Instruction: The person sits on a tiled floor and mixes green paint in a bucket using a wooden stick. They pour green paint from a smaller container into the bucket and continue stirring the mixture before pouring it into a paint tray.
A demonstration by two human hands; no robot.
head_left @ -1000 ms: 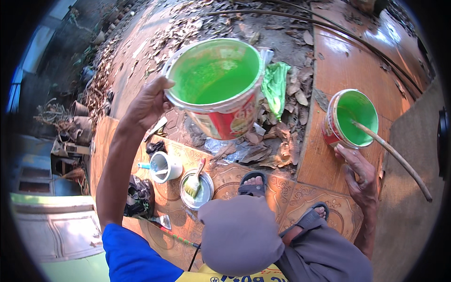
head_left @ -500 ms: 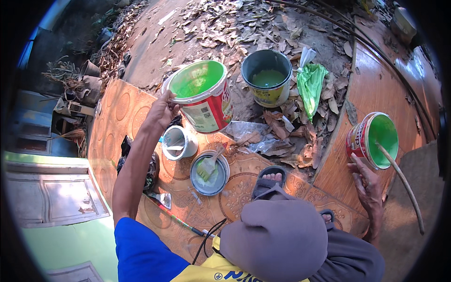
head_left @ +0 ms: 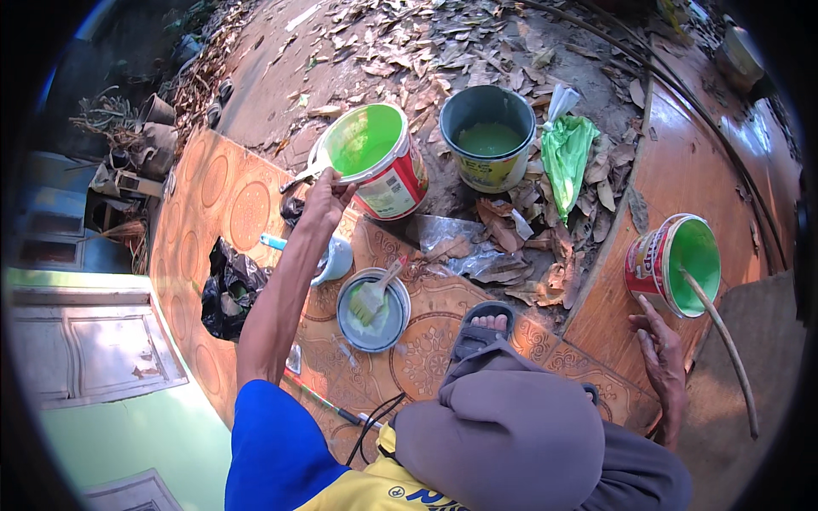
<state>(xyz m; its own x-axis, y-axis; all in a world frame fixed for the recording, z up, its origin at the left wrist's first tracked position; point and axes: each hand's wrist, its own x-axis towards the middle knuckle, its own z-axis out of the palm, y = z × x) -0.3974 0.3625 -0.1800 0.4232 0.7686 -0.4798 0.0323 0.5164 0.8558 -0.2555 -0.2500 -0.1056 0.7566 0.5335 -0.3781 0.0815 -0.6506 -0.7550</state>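
My left hand (head_left: 326, 201) is closed on the near-left rim of a red and white paint bucket (head_left: 394, 192), whose inside is coated bright green. This bucket tilts slightly. At the right, my right hand (head_left: 663, 353) has its fingers stretched out by the lower edge of a smaller red paint bucket (head_left: 645, 260); whether they touch cannot be made out. Green lines that bucket too, and a wooden stick (head_left: 724, 341) leans out of it. Beyond the tiles stands a dark-lined bucket (head_left: 488, 170) with murky greenish liquid. A paintbrush (head_left: 372, 300) lies across a round grey container (head_left: 345, 328).
A small white pail (head_left: 339, 260) is partly behind my left forearm. Near it lies a black plastic bag (head_left: 230, 285). A green plastic bag (head_left: 569, 162) and clear plastic (head_left: 452, 247) rest among dry leaves. My sandalled foot (head_left: 486, 328) is on the patterned tiles (head_left: 426, 341).
My left hand and its bucket have shifted slightly right and away from the white pail, and the bucket sits more upright. My right hand stays beside the smaller bucket.
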